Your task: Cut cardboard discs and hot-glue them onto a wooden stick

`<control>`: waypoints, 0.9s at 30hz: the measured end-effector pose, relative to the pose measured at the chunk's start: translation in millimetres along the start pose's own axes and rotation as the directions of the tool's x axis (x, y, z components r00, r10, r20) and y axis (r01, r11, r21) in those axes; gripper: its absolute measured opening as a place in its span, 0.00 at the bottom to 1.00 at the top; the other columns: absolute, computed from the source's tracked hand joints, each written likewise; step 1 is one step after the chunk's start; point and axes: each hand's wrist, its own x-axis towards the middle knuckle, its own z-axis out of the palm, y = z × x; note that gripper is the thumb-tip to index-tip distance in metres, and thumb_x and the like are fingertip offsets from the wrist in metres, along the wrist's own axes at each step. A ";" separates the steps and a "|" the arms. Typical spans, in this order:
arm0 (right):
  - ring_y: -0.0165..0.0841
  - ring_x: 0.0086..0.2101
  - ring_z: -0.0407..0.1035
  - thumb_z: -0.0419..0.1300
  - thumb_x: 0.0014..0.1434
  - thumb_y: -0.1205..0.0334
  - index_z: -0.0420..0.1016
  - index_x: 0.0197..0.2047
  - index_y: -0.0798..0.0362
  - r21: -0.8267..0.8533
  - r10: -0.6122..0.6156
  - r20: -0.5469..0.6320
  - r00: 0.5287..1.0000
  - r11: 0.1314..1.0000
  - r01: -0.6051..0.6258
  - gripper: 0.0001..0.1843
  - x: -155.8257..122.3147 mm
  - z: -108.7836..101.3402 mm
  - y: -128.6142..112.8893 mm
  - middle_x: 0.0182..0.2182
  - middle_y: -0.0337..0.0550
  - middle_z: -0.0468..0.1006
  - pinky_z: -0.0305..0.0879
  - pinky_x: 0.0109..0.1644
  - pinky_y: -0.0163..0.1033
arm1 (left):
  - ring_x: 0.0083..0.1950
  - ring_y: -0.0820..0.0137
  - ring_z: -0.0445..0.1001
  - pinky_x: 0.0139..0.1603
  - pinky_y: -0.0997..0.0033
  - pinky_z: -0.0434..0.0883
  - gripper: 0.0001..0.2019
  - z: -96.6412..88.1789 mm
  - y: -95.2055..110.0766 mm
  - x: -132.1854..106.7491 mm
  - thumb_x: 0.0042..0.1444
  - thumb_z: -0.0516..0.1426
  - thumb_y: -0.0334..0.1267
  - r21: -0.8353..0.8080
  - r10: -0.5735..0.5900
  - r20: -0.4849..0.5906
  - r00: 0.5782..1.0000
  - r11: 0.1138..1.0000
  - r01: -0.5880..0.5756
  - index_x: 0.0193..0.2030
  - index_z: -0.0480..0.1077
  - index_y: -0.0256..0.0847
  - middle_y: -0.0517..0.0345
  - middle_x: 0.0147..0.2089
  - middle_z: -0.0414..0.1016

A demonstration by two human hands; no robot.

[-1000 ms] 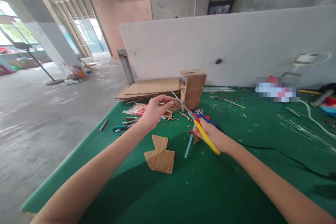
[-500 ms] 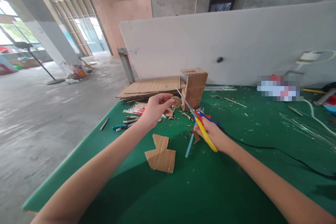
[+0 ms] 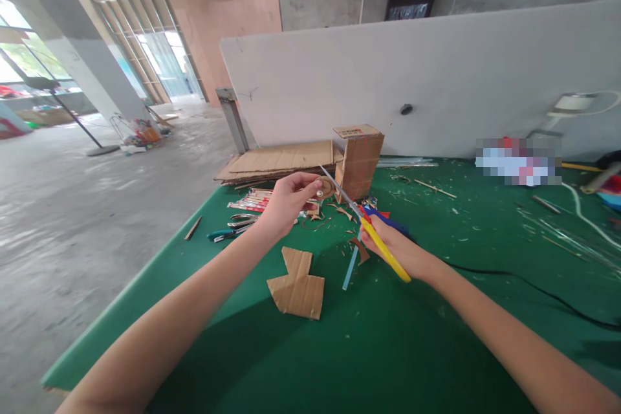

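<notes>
My left hand pinches a small round cardboard disc above the green table. My right hand grips yellow-handled scissors, whose blades point up-left and meet the disc's edge. Both hands are closed. Below them a cut cardboard piece lies flat on the table, beside a pale blue stick and small cardboard scraps.
An upright cardboard box and a stack of flat cardboard sheets sit by the white partition. Pliers and red-white packets lie at left. A black cable crosses the table on the right.
The scissors' blades have shifted slightly left against the disc and my right hand has tilted a little. My left hand has kept its place, holding the disc.
</notes>
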 end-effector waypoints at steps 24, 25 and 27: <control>0.34 0.30 0.66 0.52 0.57 0.42 0.63 0.39 0.50 -0.031 -0.012 0.032 0.999 0.999 0.013 0.19 -2.5 -5.9 -13.6 0.29 0.41 0.68 0.67 0.31 0.40 | 0.32 0.75 0.70 0.25 0.79 0.68 0.16 0.8 -3.8 0.2 0.47 0.63 0.44 -0.044 0.001 -0.064 0.998 0.999 -0.004 0.38 0.72 0.34 0.55 0.35 0.73; 0.34 0.31 0.67 0.52 0.57 0.42 0.63 0.40 0.50 -0.025 -0.011 0.034 0.999 1.000 0.012 0.19 -2.5 -5.9 -14.4 0.30 0.41 0.68 0.68 0.32 0.40 | 0.32 0.75 0.70 0.26 0.79 0.68 0.16 0.8 -2.9 0.1 0.47 0.63 0.45 -0.052 0.011 -0.064 0.998 0.999 -0.014 0.38 0.72 0.35 0.56 0.34 0.73; 0.35 0.32 0.67 0.52 0.57 0.42 0.63 0.40 0.49 -0.013 -0.009 0.039 0.999 1.000 0.010 0.20 -2.1 -5.3 -15.2 0.30 0.41 0.68 0.70 0.34 0.41 | 0.33 0.75 0.70 0.26 0.79 0.68 0.16 0.7 -2.2 -0.2 0.47 0.63 0.45 -0.046 0.038 -0.063 0.997 0.998 -0.041 0.38 0.72 0.35 0.56 0.34 0.73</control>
